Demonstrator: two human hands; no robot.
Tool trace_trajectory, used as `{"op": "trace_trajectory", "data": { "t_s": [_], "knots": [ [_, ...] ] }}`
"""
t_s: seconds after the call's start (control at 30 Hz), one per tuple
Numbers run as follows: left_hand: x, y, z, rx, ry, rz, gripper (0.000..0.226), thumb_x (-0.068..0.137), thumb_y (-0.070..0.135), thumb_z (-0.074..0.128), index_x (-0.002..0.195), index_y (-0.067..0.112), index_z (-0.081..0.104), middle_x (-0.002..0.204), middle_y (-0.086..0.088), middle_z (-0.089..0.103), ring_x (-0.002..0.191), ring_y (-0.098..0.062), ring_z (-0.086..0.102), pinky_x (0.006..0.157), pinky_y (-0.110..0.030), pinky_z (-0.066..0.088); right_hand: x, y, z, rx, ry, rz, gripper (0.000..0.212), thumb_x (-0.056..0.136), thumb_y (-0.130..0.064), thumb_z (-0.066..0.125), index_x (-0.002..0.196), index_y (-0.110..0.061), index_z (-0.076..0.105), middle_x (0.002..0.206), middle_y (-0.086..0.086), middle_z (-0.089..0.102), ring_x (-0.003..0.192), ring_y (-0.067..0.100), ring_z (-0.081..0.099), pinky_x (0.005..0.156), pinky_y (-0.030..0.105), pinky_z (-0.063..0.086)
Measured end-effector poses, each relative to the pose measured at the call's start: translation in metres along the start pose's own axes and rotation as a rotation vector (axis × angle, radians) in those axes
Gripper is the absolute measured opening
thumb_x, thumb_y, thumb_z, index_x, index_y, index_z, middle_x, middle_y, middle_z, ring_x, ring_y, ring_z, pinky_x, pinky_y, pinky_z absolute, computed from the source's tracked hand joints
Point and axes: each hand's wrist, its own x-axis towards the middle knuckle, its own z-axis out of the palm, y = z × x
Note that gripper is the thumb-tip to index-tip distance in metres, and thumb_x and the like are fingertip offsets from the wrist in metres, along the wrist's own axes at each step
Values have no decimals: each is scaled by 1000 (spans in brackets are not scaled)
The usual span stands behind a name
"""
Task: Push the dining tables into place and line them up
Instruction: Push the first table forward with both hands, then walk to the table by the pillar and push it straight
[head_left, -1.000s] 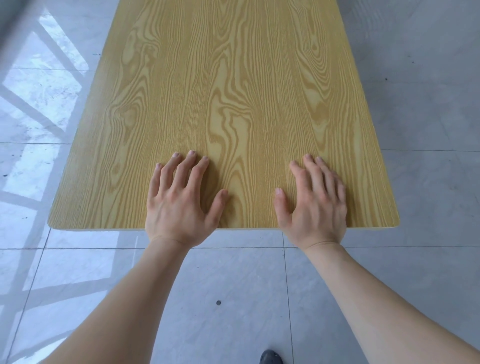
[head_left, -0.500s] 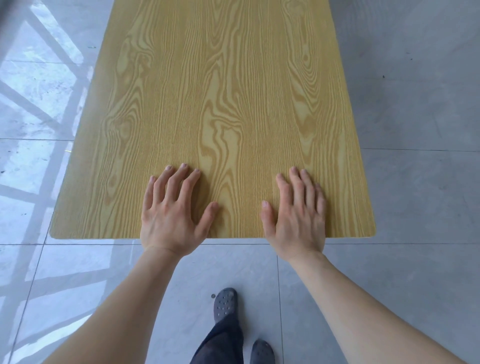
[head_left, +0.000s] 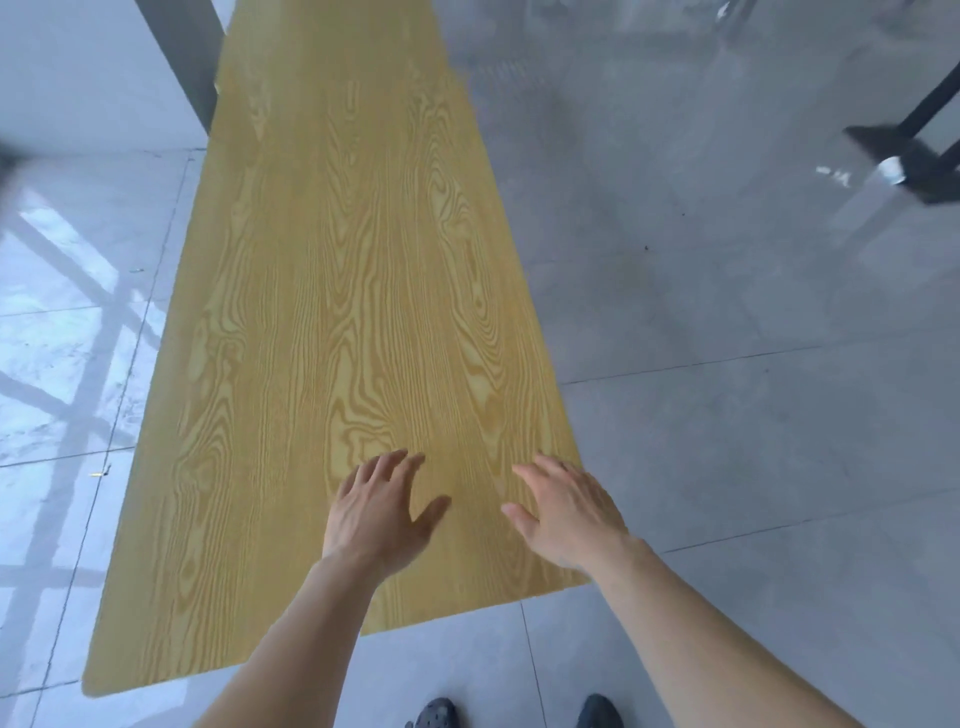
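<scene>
A long dining table (head_left: 332, 322) with a yellow wood-grain top stretches away from me, its near short edge low in the view. Another table top of the same wood (head_left: 332, 36) adjoins its far end. My left hand (head_left: 382, 512) is over the near end of the top, fingers spread, palm down. My right hand (head_left: 569, 512) is beside it near the table's right edge, fingers also spread. Both hands hold nothing; motion blur hides whether the palms touch the wood.
Glossy grey floor tiles (head_left: 753, 415) surround the table. A grey pillar (head_left: 182, 57) stands at the far left by the table. A black table base (head_left: 914, 150) sits at the upper right. My dark shoes (head_left: 436, 712) show at the bottom edge.
The view has swung up and right, so more of the table's length shows. Both hands have gone from pressed flat at the near edge to a looser pose further onto the top.
</scene>
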Motion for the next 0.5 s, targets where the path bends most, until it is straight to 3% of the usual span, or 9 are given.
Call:
{"op": "trace_trajectory", "data": {
  "t_s": [0.2, 0.5],
  "knots": [
    [66, 123, -40, 49, -36, 80, 76, 96, 72, 36, 159, 31, 27, 163, 12, 32, 150, -16, 28, 122, -36, 25, -5, 111, -86, 49, 61, 64, 64, 102, -52, 44, 157, -21, 33, 165, 6, 30, 153, 23, 25, 122, 37, 23],
    [166, 360, -78, 64, -10, 138, 74, 96, 72, 37, 158, 32, 31, 163, 10, 33, 150, -16, 32, 121, -38, 26, -21, 319, -223, 25, 124, 150, 63, 101, -54, 47, 152, -18, 41, 157, 9, 41, 148, 27, 33, 120, 38, 27]
  ]
}}
